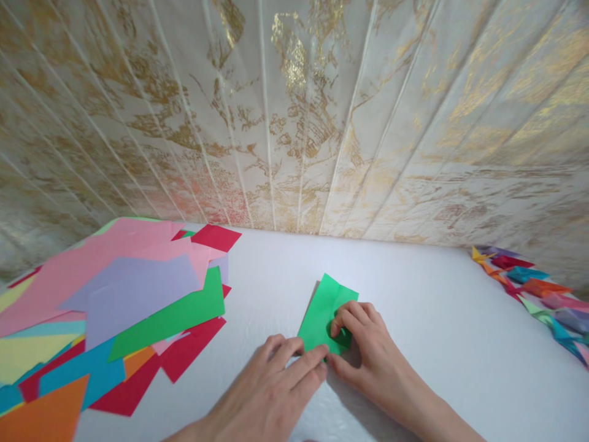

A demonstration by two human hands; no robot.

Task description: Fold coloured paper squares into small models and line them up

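Note:
A green sheet of paper (319, 310) with straight creases lies in front of me on the white surface. Its upper right part shows a fold line. My left hand (288, 383) is at the paper's lower edge, with thumb and forefinger close together on it and the other fingers bent. From the right, my right hand (363, 344) curls over the paper's lower right side. Its thumb tip meets the bottom edge near my left fingertips, and its bent fingers touch the sheet. The part of the paper under both hands is hidden.
To the left spreads a loose pile of coloured paper (142, 288) in pink, purple, green, red, blue and orange. Several folded paper pieces (545, 286) lie along the right side. A pleated white and gold curtain (285, 123) hangs behind the white tabletop (427, 294).

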